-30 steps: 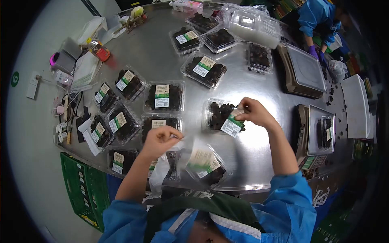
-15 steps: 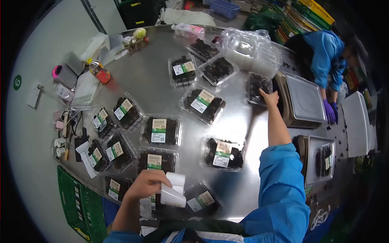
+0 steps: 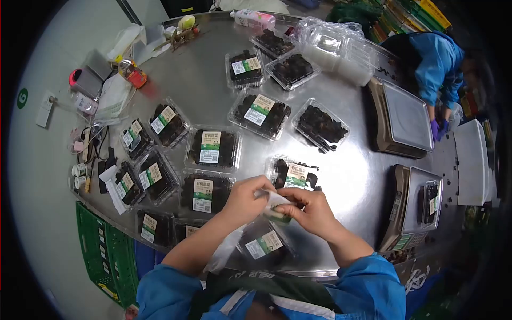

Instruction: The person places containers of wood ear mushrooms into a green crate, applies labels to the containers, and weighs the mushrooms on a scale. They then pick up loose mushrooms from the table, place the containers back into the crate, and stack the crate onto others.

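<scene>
My left hand (image 3: 246, 201) is closed on a white roll of labels (image 3: 271, 198), mostly hidden by the fingers. Pinched in my right hand (image 3: 313, 212) is the edge of a green and white label (image 3: 280, 214) at the roll; whether it is fully off the backing cannot be told. A strip of pale backing paper (image 3: 224, 252) hangs below my left wrist. Just beyond the hands lies a labelled clear box of dark food (image 3: 296, 173). Another labelled box (image 3: 264, 244) sits beneath them. An unlabelled box of the same food (image 3: 321, 125) stands farther off.
Several labelled boxes (image 3: 212, 148) spread over the left of the metal table (image 3: 186, 80). Empty clear boxes (image 3: 341, 50) are stacked at the back. Two scales (image 3: 402, 120) stand at the right, one carrying a box (image 3: 429, 202). A co-worker in blue (image 3: 437, 61) bends beyond them.
My right hand has let go of the unlabelled box, which now sits nearer, and has come back to the label roll. My left hand has moved up and right with the roll.
</scene>
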